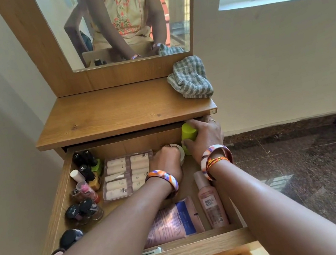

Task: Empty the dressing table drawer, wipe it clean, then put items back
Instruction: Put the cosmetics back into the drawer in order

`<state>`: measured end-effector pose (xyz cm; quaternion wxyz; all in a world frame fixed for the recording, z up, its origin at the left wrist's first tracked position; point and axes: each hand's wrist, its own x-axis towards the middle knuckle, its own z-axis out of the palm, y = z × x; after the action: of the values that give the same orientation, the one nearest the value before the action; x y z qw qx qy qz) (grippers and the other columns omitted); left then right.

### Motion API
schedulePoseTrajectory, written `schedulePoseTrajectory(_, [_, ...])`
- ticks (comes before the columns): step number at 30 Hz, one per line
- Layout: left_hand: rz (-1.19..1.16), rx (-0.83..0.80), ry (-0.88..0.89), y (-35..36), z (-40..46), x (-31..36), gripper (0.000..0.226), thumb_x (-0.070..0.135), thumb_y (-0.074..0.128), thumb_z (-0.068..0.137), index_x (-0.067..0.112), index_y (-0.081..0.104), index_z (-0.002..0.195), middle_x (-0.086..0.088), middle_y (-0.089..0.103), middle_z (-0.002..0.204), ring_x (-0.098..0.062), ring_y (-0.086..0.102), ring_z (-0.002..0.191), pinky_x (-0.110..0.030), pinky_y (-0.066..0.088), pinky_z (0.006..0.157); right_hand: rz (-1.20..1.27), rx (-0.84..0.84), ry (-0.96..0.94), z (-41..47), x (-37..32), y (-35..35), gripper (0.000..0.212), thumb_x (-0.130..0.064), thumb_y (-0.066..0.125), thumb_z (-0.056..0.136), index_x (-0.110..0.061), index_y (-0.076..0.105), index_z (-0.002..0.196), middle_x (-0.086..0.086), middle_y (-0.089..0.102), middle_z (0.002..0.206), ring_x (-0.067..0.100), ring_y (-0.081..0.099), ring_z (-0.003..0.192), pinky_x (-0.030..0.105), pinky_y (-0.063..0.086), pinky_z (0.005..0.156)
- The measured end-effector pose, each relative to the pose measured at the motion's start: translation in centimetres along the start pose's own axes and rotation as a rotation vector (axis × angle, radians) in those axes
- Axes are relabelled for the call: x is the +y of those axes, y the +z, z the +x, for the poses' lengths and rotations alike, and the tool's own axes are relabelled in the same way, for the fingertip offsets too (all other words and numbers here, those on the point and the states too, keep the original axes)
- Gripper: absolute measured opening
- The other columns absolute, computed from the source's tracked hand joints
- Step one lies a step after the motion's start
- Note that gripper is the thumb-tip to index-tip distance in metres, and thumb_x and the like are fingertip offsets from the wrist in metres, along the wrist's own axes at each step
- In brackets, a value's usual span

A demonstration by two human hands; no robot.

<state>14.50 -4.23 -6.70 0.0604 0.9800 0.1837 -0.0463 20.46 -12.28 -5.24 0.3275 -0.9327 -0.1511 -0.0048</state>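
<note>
Two hands reach deep into the open drawer (50, 216), which stands pulled out below the worktop (120, 111) and is full of cosmetics. The right hand (205, 138) has its grip wrapped round a lime-green bottle (188, 134) standing upright in the drawer's far right corner, just under the worktop's front edge. The left hand (165, 161) lies just beside it, over a round white jar (178, 150); its fingers curl down toward the jar, but whether that grip holds it I cannot tell, since the back of the hand hides the fingertips. Both wrists wear coloured bangles.

Along the drawer's left wall stands a huddle of nail polish bottles (84, 165), most with black caps. In the drawer's middle lies a clear tray of pale tubes (126, 174). Toward the drawer's near right side a pink bottle (210, 200) lies flat, and just beside it a lilac Vaseline pouch (174, 222), partly covered by the left forearm.

On the worktop's far right corner sits a crumpled grey-striped cloth (190, 79), well apart from the drawer's contents. The mirror (122, 19) above the worktop reflects the person's arms.
</note>
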Motion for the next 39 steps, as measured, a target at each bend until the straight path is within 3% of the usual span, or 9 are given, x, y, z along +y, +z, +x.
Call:
schedulePoseTrajectory(10, [-0.173,0.015,0.031,-3.2,-2.1,-1.9,0.035,0.021,0.059,0.087,0.013,0.060,0.121,-0.013,0.061,0.123,-0.033,0.058,0.114,-0.034,0.049,0.089,0.121,-0.001,0.058,-0.9,0.2,-1.6,0.048,-0.016,0.072,0.071,-0.015,0.062,0.118,0.012,0.058,0.120,0.032,0.048,0.117,0.035,0.041,0.097])
schedulePoseTrajectory(18, [-0.345,-0.342,0.135,-5.1,-7.0,-4.3,0.045,0.042,0.067,0.082,0.011,0.066,0.115,-0.006,0.068,0.116,-0.020,0.063,0.105,-0.030,0.050,0.091,-0.023,-0.065,-0.014,-4.8,0.2,-4.6,0.055,-0.026,0.074,0.074,-0.021,0.057,0.126,0.008,0.045,0.135,0.027,0.041,0.126,0.035,0.037,0.104])
schedulePoseTrajectory(22, [-0.397,-0.509,0.113,-5.7,-9.5,-4.5,0.056,0.052,0.065,0.079,0.010,0.063,0.117,-0.013,0.066,0.116,-0.028,0.063,0.109,-0.037,0.054,0.089,0.059,-0.458,-0.124,-7.4,-1.9,-5.7,0.052,-0.029,0.076,0.074,-0.014,0.062,0.121,0.007,0.060,0.125,0.020,0.058,0.110,0.027,0.046,0.092])
schedulePoseTrajectory(25, [-0.422,-0.590,0.100,-6.2,-11.3,-4.1,0.057,0.047,0.063,0.083,0.003,0.059,0.119,-0.015,0.062,0.119,-0.027,0.060,0.113,-0.032,0.052,0.092,0.070,-0.670,-0.192,-9.8,-3.0,-5.8,0.035,-0.030,0.069,0.082,-0.010,0.067,0.111,0.014,0.068,0.111,0.028,0.064,0.105,0.041,0.052,0.094])
schedulePoseTrajectory(28, [-0.402,-0.523,0.068,-6.4,-13.2,-4.2,0.043,0.029,0.056,0.093,-0.014,0.057,0.093,-0.026,0.055,0.092,-0.026,0.061,0.095,-0.009,0.048,0.073,0.015,-0.635,-0.281,-11.7,-3.2,-5.1,0.024,-0.033,0.061,0.088,-0.014,0.071,0.098,0.009,0.070,0.098,0.025,0.065,0.093,0.037,0.055,0.084])
schedulePoseTrajectory(30, [-0.433,-0.470,0.123,-5.5,-13.7,-4.8,0.046,0.041,0.057,0.090,-0.002,0.062,0.103,-0.020,0.063,0.099,-0.031,0.061,0.097,-0.025,0.051,0.083,-0.050,-0.579,-0.319,-12.9,-3.0,-4.5,0.022,-0.038,0.056,0.090,-0.020,0.070,0.088,0.002,0.066,0.087,0.020,0.062,0.082,0.030,0.051,0.073])
schedulePoseTrajectory(32, [-0.481,-0.431,0.172,-4.6,-14.3,-5.3,0.043,0.046,0.059,0.086,0.009,0.066,0.107,-0.013,0.067,0.101,-0.031,0.061,0.094,-0.040,0.050,0.085,-0.106,-0.510,-0.357,-13.9,-2.5,-3.9,0.029,-0.041,0.050,0.092,-0.020,0.070,0.091,0.001,0.065,0.083,0.023,0.061,0.084,0.036,0.049,0.079])
schedulePoseTrajectory(36, [-0.527,-0.295,0.174,-3.4,-14.9,-5.4,0.042,0.045,0.058,0.087,0.005,0.067,0.100,-0.006,0.062,0.087,-0.020,0.053,0.075,-0.030,0.041,0.066,-0.056,-0.249,-0.403,-15.5,-1.8,-3.4,0.038,-0.040,0.040,0.096,-0.018,0.059,0.072,0.006,0.066,0.077,0.027,0.061,0.076,0.037,0.053,0.070])
schedulePoseTrajectory(39, [-0.520,-0.223,0.176,-3.2,-15.3,-5.1,0.042,0.045,0.057,0.088,0.006,0.068,0.100,-0.009,0.064,0.091,-0.018,0.053,0.075,-0.030,0.043,0.066,-0.058,-0.120,-0.419,-16.0,-1.6,-3.2,0.037,-0.037,0.038,0.097,-0.019,0.051,0.067,0.004,0.061,0.073,0.025,0.057,0.072,0.031,0.045,0.061])
